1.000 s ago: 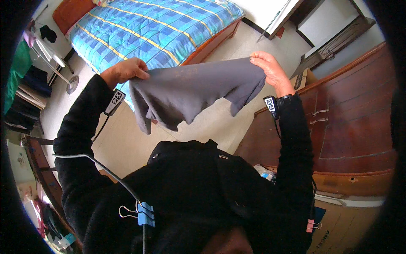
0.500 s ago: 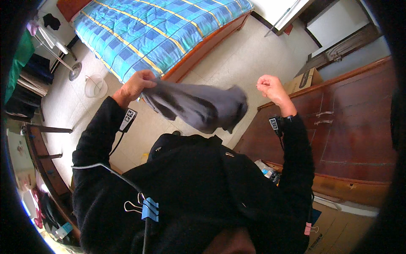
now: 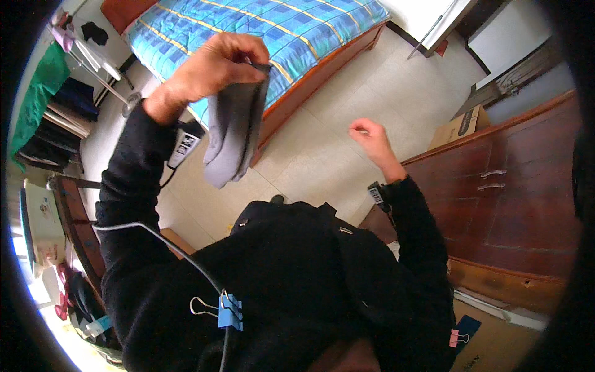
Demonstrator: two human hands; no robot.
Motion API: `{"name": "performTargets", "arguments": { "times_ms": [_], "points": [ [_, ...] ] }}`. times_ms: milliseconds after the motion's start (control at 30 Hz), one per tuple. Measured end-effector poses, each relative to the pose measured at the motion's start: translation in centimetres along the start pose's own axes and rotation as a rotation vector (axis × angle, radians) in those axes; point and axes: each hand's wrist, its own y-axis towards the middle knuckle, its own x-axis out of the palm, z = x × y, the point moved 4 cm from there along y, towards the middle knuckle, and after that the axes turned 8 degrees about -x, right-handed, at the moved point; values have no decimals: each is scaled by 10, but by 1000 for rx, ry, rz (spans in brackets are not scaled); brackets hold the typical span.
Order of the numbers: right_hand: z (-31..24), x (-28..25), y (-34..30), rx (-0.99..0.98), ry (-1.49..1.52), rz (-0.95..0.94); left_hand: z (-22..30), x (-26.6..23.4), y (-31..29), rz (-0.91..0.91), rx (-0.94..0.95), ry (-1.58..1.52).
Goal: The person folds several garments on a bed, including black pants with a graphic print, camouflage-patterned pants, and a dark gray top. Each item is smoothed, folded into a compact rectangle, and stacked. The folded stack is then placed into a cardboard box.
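cloth: I see a grey garment (image 3: 232, 133) hanging in a bunched, folded-over strip from the left hand (image 3: 214, 65), lower end loose in the air over the pale tile floor (image 3: 365, 93).
cloth vs fingers: top edge sits inside the left fingers (image 3: 248, 53); fingers curl over it from above and thumb presses from the near side, so it's a pinch-grip at the top corner, rest of the fabric dangling below the palm.
left hand pose: raised high, arm bent at the elbow, black sleeve (image 3: 124, 186) up to the wrist, back of the hand toward the camera.
right hand: right hand (image 3: 370, 137) is free, well apart from the garment, nothing between its fingers (loosely curled, half-closed, not a tight fist).
right arm pose: forearm lifted, wrist up, hand at a lower height than the left one.
wrist gear: small black strap unit on each wrist, one just beside the hanging cloth on the left (image 3: 185, 144), one on the right (image 3: 376, 193).
background: bed with blue checked cover (image 3: 260, 25) behind the left hand, dark wooden cabinet (image 3: 514, 186) to the right, cardboard box (image 3: 462, 127) beside it.
chest: blue binder clip (image 3: 229, 313) holds a cable on the black top.
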Motion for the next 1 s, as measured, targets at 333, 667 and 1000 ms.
{"name": "performTargets", "arguments": {
  "times_ms": [333,667,1000],
  "points": [
    [-11,81,19,-199,-138,-25,74,-71,-15,43,5,157],
    [41,81,-19,166,-105,8,95,-73,-15,-21,85,135],
    [22,54,-31,327,288,-261,121,-28,4,-261,262,108]
  ]
}}
